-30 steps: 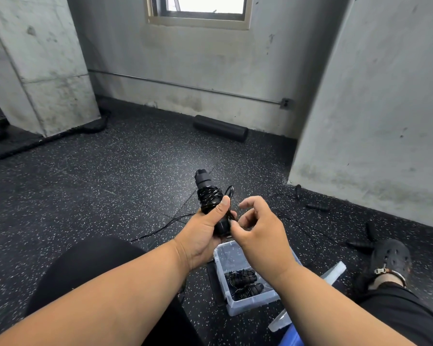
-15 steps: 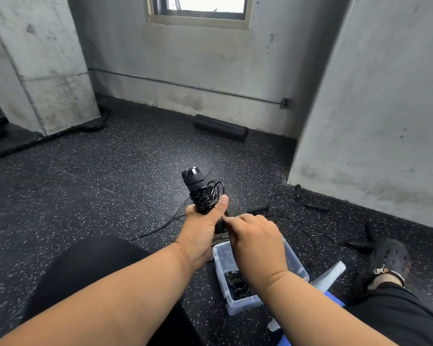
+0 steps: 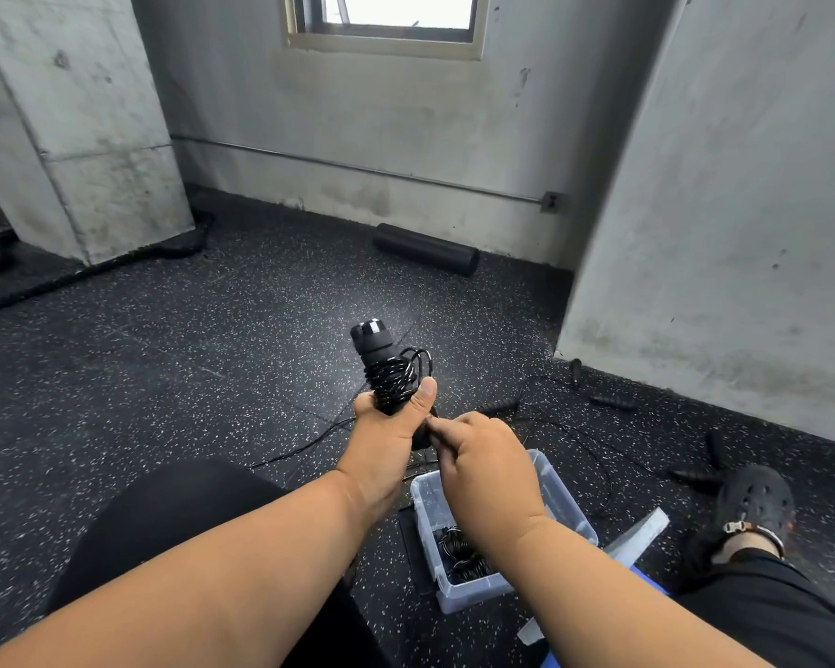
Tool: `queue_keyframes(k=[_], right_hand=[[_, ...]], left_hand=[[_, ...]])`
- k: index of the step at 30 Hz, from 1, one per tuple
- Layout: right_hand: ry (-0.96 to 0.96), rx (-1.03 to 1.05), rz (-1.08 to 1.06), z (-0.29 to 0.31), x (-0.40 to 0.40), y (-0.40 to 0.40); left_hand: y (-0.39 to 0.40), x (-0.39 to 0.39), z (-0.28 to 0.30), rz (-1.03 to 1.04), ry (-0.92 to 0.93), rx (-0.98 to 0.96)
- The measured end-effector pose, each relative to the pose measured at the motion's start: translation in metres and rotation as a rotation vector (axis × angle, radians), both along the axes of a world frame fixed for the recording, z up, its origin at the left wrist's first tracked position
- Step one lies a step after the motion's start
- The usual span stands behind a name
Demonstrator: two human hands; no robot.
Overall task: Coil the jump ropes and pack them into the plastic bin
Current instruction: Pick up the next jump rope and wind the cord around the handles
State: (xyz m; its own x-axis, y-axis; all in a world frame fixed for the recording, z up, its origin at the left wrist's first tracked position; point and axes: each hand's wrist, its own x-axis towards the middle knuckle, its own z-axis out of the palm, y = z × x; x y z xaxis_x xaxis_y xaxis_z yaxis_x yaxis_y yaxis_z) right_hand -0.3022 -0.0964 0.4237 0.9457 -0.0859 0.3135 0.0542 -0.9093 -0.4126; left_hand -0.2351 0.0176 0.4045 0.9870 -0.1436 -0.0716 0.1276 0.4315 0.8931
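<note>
Left hand (image 3: pixel 386 433) grips coiled jump rope (image 3: pixel 385 371) — above bin (image 3: pixel 562 499).

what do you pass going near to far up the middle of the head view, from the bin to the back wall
plastic bin → right hand → left hand → wrapped jump rope handle → foam roller → window

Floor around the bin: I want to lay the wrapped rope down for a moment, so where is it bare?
Bare speckled floor lies wide open between the concrete pillar and the foam roller. Crowded: right of the plastic bin, loose ropes and handles sprawl toward the wall; the lid and shoe fill the rest.
</note>
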Motion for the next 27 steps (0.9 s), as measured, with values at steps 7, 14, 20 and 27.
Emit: queue_keyframes(k=[7, 14, 20, 27], right_hand=[[0.125, 0.757, -0.001, 0.009, -0.005, -0.002], [0.168, 0.852, 0.091, 0.021, -0.011, 0.002], [0.029, 0.648, 0.033, 0.010, -0.009, 0.002], [-0.129, 0.363, 0.096, -0.002, -0.014, -0.001]], left_hand=[[0.004, 0.003, -0.005, -0.082, -0.051, 0.106], [0.004, 0.014, -0.004, -0.165, 0.062, -0.008], [0.005, 0.017, -0.007, -0.242, 0.133, -0.156], [0.003, 0.008, -0.004, -0.259, 0.136, -0.113]])
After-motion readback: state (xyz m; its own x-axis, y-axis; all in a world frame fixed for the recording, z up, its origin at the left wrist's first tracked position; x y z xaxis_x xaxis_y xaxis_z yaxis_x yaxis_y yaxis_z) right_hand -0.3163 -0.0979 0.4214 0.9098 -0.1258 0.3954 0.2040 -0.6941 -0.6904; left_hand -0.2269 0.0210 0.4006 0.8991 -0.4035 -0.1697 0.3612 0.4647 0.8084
